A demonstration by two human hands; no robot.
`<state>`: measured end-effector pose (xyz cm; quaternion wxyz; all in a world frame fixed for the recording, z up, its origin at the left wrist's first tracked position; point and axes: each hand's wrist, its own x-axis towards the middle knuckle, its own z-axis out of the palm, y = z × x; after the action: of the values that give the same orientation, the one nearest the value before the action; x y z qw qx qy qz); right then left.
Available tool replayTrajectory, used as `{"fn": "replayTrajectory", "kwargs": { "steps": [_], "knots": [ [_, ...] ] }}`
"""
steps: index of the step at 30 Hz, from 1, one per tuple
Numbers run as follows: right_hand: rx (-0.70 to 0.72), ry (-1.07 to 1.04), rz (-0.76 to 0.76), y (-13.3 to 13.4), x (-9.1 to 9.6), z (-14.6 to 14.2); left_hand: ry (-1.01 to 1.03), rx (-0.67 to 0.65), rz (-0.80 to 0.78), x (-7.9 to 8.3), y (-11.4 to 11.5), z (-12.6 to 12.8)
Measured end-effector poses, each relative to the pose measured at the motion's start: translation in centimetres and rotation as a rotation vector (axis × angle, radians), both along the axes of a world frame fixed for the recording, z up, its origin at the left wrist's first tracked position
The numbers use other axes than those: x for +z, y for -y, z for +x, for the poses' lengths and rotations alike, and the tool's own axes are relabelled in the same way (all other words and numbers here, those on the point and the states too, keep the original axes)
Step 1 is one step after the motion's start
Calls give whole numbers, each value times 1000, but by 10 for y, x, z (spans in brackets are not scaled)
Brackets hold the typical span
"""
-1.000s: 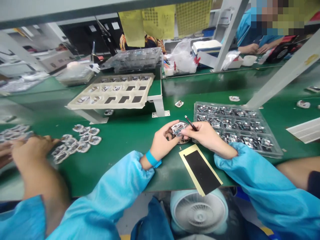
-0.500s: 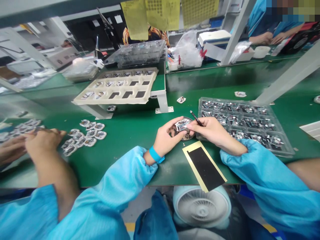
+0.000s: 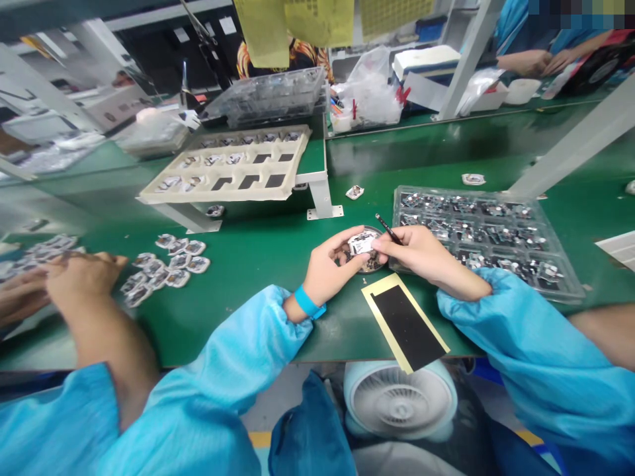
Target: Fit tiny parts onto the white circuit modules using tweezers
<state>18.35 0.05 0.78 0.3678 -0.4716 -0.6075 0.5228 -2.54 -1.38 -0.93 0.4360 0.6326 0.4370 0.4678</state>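
My left hand [image 3: 333,263], with a blue band at the wrist, is closed around the edges of a small white-cased electronic part [image 3: 362,242]. In my right hand [image 3: 414,250] a slim black pen-like tool [image 3: 387,229] is gripped, its upper end pointing up and left. The fingertips of that hand meet the part's right edge; the tool's lower tip is hidden. Partly under both hands sits a round clear dish [image 3: 373,264] of tiny dark pieces. Just below it lies a yellow-backed black adhesive sheet [image 3: 407,325].
A clear compartment tray [image 3: 560,291] of electronic parts stands right. A cream tray [image 3: 218,193] rests on a raised shelf with a metal leg [image 3: 322,196]. Several white parts [image 3: 169,268] lie left, near a co-worker's hands [image 3: 82,281]. A fan [image 3: 401,400] is below the table edge.
The part in my left hand has tilted, so a whiter face with dark marks now shows. My right hand keeps its hold on the black tool. The view has shifted slightly.
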Motion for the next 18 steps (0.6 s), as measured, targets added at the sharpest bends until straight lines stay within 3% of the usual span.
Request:
{"fn": "replayTrajectory", "kwargs": {
  "steps": [9, 13, 18],
  "knots": [
    [-49, 62, 59, 4, 5, -7, -24, 49, -10, 7, 0, -1],
    [-130, 38, 210, 4, 3, -10, 147, -10, -96, 4, -3, -1],
    [-139, -24, 286, 4, -1, -12, 289, -83, -176, 3, -4, -1]
  ]
}}
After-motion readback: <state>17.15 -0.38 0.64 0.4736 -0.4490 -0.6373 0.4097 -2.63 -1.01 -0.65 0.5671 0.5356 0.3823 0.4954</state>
